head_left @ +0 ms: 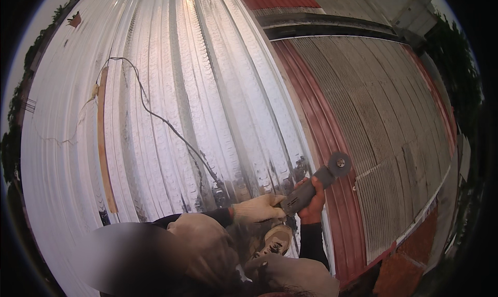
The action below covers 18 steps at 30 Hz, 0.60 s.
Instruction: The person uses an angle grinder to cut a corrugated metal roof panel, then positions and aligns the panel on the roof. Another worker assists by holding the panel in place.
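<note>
My right hand (pixel 313 203), reddish, is closed around a dark angle grinder (pixel 299 198) near the right edge of the pale metal roofing. The grinder's round disc (pixel 334 158) points up and right, over a red panel strip. My left hand (pixel 257 207), in a cream knit glove, reaches to the grinder's rear end with its fingers curled; whether it grips the body or cord is unclear. My shoe (pixel 275 241) and grey-clad knees are below the hands. A blurred patch hides the lower left.
Pale ribbed roofing (pixel 72 151) fills the left, with a long wooden board (pixel 104 141) and a dark cable (pixel 164 119) lying on it. Right of the red strip (pixel 342 229) are grey corrugated panels (pixel 394 115) and a dark gutter. Trees line the roof's far edges.
</note>
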{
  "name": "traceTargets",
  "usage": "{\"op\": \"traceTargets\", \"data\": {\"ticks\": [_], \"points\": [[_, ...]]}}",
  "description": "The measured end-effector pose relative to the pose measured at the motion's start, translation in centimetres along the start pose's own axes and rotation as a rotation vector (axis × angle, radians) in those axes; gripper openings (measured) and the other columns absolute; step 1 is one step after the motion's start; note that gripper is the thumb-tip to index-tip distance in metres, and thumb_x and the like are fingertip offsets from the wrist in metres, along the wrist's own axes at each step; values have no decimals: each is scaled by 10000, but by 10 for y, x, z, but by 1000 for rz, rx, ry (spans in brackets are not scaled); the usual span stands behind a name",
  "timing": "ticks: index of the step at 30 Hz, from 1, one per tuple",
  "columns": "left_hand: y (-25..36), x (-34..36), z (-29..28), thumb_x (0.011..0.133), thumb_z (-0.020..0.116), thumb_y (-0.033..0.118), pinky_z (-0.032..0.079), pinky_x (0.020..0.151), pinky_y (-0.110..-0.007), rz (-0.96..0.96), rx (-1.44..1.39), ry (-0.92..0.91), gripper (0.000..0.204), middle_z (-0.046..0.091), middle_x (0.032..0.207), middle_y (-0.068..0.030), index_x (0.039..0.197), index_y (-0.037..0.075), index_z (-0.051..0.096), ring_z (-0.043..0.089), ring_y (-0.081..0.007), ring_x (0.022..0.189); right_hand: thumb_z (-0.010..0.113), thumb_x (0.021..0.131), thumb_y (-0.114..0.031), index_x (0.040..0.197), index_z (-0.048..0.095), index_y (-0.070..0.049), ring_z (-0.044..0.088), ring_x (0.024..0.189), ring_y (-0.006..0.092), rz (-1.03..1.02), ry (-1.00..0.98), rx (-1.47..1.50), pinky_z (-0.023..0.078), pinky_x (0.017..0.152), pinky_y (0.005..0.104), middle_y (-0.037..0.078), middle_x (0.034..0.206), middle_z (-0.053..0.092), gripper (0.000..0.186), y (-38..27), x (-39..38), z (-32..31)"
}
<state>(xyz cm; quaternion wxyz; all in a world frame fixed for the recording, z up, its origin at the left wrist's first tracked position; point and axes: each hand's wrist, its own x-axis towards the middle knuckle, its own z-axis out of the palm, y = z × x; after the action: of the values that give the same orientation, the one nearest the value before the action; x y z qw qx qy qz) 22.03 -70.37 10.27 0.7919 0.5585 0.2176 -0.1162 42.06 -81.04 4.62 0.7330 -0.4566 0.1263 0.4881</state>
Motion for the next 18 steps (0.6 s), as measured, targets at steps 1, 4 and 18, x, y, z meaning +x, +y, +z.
{"op": "traceTargets", "data": {"ticks": [1,4,18], "points": [[7,-1,5,1064,683,261,514,1085,-339,-13,-12,14,546,753,1251,-83,1522,-27,612,652,-143,1190,792,1003,-280,1168,637,-64,722,911,263,3,-9,-19,635,839,444,90,1044,701,312,-3,-1,-4],[8,-8,13,1058,714,222,521,1078,-328,-30,-88,64,504,757,1273,-67,1489,-27,632,647,-117,1190,796,992,-295,1132,657,-37,728,880,266,49,8,-108,639,815,428,111,1010,708,324,-8,-15,18],[6,-16,17,1060,767,259,541,1088,-346,77,110,124,582,758,1339,-127,1545,-21,608,704,-183,1204,828,964,-280,1112,672,-6,753,809,254,28,31,-344,662,753,425,121,968,724,348,-32,-15,3]]}}
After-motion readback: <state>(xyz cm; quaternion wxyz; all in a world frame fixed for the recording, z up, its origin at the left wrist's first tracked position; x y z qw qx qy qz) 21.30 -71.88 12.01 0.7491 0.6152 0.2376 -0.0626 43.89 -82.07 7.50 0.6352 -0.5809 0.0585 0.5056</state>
